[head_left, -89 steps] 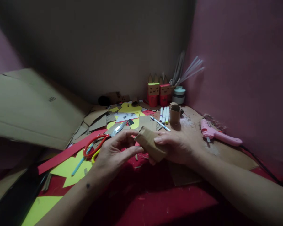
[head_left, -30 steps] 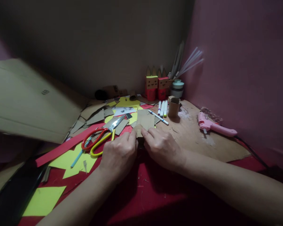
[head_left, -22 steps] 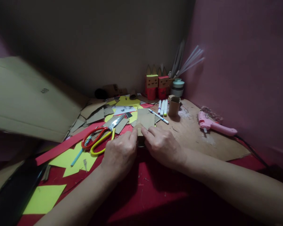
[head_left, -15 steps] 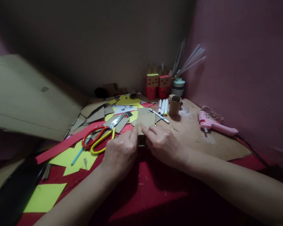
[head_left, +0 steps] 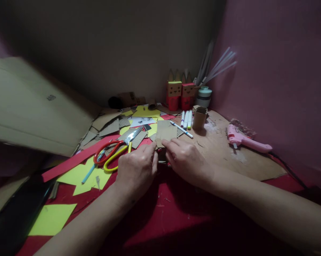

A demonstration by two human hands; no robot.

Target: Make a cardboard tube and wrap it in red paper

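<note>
Between my hands is a piece of cardboard (head_left: 166, 131), its flat brown face turned up and its near end bent down. My left hand (head_left: 137, 165) pinches the left edge with closed fingers. On the opposite edge, my right hand (head_left: 188, 160) grips with thumb and bent fingers. The underside of the cardboard is dark and partly hidden by my fingers. Left of my left hand lie scissors (head_left: 115, 154) with one red and one yellow handle. A white marker (head_left: 181, 129) with a blue band lies just beyond my right hand.
A pink glue gun (head_left: 246, 140) rests on a cardboard sheet (head_left: 230, 163) at right. Several markers lie near a cardboard tube (head_left: 199, 118). Two red figures with cardboard faces (head_left: 174, 95) stand behind. Yellow paper (head_left: 53, 218), a red strip (head_left: 75, 161) and a large box (head_left: 40, 110) are left.
The near end of the cardboard has tipped, showing more of the dark gap beneath it. Both hands keep their grip, and the whole view has shifted slightly.
</note>
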